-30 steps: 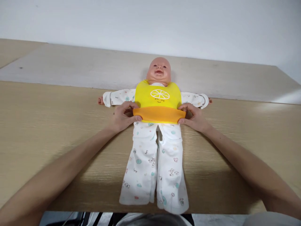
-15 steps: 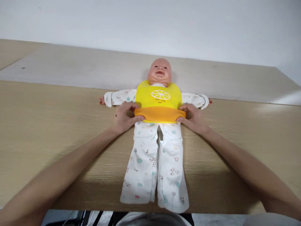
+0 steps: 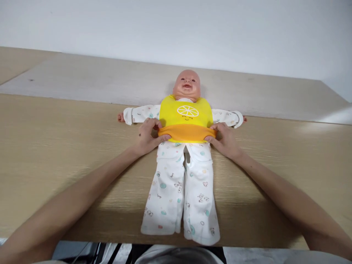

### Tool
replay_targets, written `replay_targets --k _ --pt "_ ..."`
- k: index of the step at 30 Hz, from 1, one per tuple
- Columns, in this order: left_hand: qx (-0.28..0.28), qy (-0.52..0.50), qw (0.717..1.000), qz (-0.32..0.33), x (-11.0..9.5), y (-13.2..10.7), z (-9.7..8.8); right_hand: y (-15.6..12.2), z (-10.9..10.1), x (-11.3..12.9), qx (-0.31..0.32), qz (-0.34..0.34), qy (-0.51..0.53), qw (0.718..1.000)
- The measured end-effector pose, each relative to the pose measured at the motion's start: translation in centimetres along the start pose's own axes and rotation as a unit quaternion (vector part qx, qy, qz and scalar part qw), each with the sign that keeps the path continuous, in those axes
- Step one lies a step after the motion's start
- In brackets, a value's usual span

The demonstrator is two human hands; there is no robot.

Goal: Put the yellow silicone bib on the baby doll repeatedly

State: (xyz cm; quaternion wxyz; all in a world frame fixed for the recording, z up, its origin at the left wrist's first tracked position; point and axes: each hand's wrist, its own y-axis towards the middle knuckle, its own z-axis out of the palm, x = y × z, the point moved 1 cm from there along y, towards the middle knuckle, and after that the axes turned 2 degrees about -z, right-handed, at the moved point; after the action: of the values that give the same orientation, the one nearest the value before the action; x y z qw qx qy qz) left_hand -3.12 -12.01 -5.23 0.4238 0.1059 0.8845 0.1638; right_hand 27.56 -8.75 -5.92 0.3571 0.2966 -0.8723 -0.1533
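A baby doll point(image 3: 186, 83) lies on its back on the wooden table point(image 3: 55, 146), arms spread, in a white printed shirt and trousers point(image 3: 181, 190). Over its chest is a yellow bib point(image 3: 187, 114) with a lemon-slice print and an orange pocket point(image 3: 187, 133) along the bottom. My left hand point(image 3: 148, 136) pinches the pocket's left end between thumb and fingers. My right hand point(image 3: 224, 139) pinches the pocket's right end the same way. The doll's feet are hidden inside the trouser legs.
The table runs left and right past the doll, with a paler strip point(image 3: 110, 79) behind it against a white wall point(image 3: 176, 29). The trouser cuffs reach the near table edge point(image 3: 110, 240). Dark chair or frame parts point(image 3: 110, 253) show below that edge.
Both hands have stayed pinched on the orange pocket and shifted slightly up the doll, narrowing the pocket. The view has tilted a little, so the doll sits slightly lower in frame.
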Motion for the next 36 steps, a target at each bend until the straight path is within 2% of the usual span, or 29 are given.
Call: replay_targets --k 3,11,16,20,23,25,29,33,36 --pt "0.007 0.007 1.0 0.007 -0.2 0.1 -0.1 -0.1 0.2 0.2 -0.018 0.008 0.0 1.0" --pt "0.004 -0.004 1.0 -0.013 -0.6 0.1 -0.2 -0.2 0.3 0.2 -0.011 0.022 0.008 1.0" --pt "0.026 -0.02 0.999 -0.023 -0.6 0.2 -0.4 -0.3 0.6 -0.2 -0.008 0.012 0.032 0.999" --pt "0.048 -0.119 0.99 -0.052 0.3 0.2 -0.5 -0.5 0.3 -0.3 -0.011 -0.005 0.043 0.999" --pt "0.022 -0.261 0.96 -0.102 0.9 0.2 -0.6 -0.5 -0.1 -0.1 -0.004 -0.016 0.053 0.998" --pt "0.0 -0.31 0.94 -0.143 0.9 0.3 -0.6 -0.5 -0.2 0.1 -0.005 -0.019 0.066 0.998" --pt "-0.02 -0.327 0.926 -0.188 0.5 0.5 -0.6 -0.4 -0.2 0.2 -0.045 0.012 0.104 0.993" --pt "-0.084 -0.349 0.908 -0.217 1.6 0.7 -0.7 -0.2 -0.4 -0.5 -0.091 0.045 0.085 0.991" --pt "-0.117 -0.301 0.921 -0.218 2.6 0.9 -0.8 0.0 -0.9 -1.6 -0.126 0.075 0.074 0.986"
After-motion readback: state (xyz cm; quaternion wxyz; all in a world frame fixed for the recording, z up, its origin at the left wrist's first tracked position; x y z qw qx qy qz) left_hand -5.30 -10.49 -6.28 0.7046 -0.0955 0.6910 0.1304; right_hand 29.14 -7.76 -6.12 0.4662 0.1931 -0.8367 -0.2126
